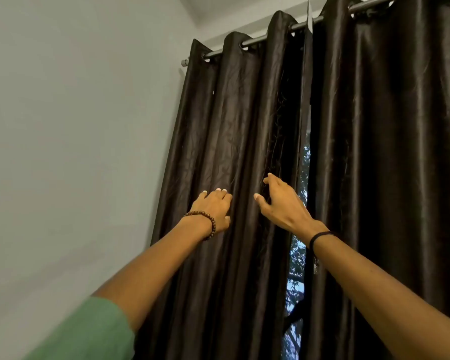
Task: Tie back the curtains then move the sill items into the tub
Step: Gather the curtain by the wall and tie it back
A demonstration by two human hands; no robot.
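Left curtain (218, 126): I see it hanging from the rod (257, 41), long axis vertical, its inner edge bordering the gap (300, 255).
Left hand (213, 211): grip spread, fingers laid flat against a pleat, pinching nothing that I can see.
Right hand (281, 203): grip spread, fingers hooked, holding nothing, just beside that inner edge.
Deciding relation: the edge lies directly ahead of the right fingertips, so I judge the right hand nearer. The gather would run leftward, toward the left hand.
Sill items, tub: not in view.
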